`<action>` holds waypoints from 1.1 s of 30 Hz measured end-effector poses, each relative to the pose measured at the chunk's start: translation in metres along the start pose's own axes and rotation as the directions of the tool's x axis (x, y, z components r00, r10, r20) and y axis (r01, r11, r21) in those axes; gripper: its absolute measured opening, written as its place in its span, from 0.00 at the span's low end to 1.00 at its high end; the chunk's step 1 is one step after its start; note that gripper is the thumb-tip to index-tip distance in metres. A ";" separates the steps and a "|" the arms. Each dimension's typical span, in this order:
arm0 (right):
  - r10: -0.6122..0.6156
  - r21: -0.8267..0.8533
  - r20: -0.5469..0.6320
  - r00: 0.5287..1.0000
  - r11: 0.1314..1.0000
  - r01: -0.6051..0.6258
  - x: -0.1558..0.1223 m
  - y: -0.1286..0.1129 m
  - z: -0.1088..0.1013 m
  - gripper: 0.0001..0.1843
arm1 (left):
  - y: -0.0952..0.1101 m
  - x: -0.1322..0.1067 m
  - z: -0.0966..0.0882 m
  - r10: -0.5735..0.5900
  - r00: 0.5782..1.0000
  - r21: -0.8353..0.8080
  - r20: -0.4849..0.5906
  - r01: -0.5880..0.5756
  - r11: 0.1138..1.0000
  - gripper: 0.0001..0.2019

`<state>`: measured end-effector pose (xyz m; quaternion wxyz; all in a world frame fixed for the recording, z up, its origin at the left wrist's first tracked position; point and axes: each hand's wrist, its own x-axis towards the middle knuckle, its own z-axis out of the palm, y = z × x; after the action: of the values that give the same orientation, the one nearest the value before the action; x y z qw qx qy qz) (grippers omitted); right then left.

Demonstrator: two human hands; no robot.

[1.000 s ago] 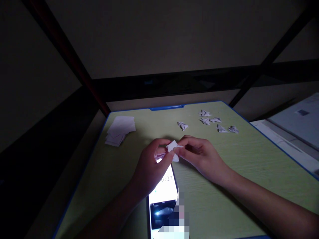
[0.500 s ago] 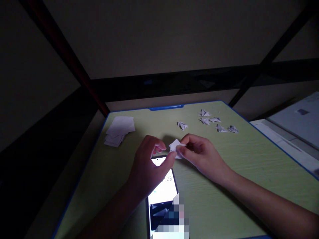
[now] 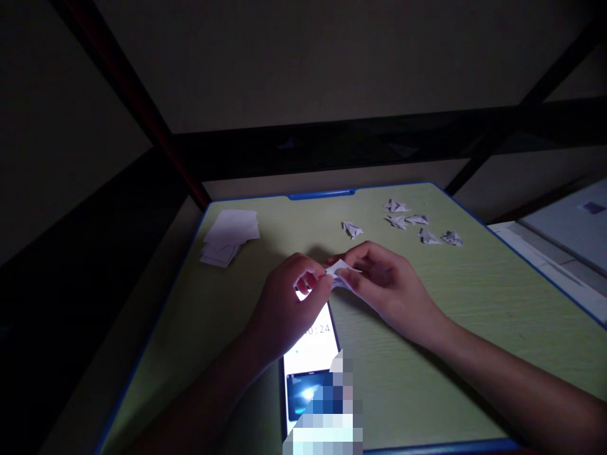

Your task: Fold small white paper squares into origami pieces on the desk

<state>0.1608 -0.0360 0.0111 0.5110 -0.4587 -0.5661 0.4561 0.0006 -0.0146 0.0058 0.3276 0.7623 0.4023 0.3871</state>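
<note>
In the head view, a low light leaves the room dim around a pale green table [image 3: 474, 316] with a grain like wood and a blue edge [image 3: 427, 447]. The left hand [image 3: 291, 309] pinches the near-left side of a small white paper [image 3: 340, 266] between thumb and finger; the right hand [image 3: 396, 291] grips its right side, thumb on top. The paper is above the middle of the table, just beyond a lit phone [image 3: 310, 351], partly hidden by the left hand and a blurred patch. A stack of sheets [image 3: 232, 229] lies at the far left corner; six folded papers [image 3: 417, 219] lie toward the far right, one apart from the rest. Behind stands a plain wall [image 3: 308, 69] crossed by a dark band [image 3: 332, 148], with a reddish post [image 3: 128, 82] to the left.
</note>
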 end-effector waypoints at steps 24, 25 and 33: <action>0.251 0.112 0.190 0.949 0.955 -0.275 0.004 0.002 -0.012 0.05 | 0.004 -0.001 0.000 0.001 1.000 0.005 0.002 -0.001 1.000 0.01; 0.247 0.104 0.185 0.951 0.958 -0.269 0.003 0.002 -0.012 0.05 | 0.004 -0.001 0.000 0.000 1.000 0.005 0.003 0.000 1.000 0.01; 0.200 0.030 0.172 0.965 0.978 -0.208 0.003 0.007 -0.013 0.07 | 0.003 -0.001 0.001 0.048 0.999 0.043 0.000 -0.048 0.998 0.02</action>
<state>0.1744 -0.0309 0.0059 0.4224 -0.4620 -0.5461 0.5567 0.0018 -0.0172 0.0078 0.3014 0.7785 0.3923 0.3863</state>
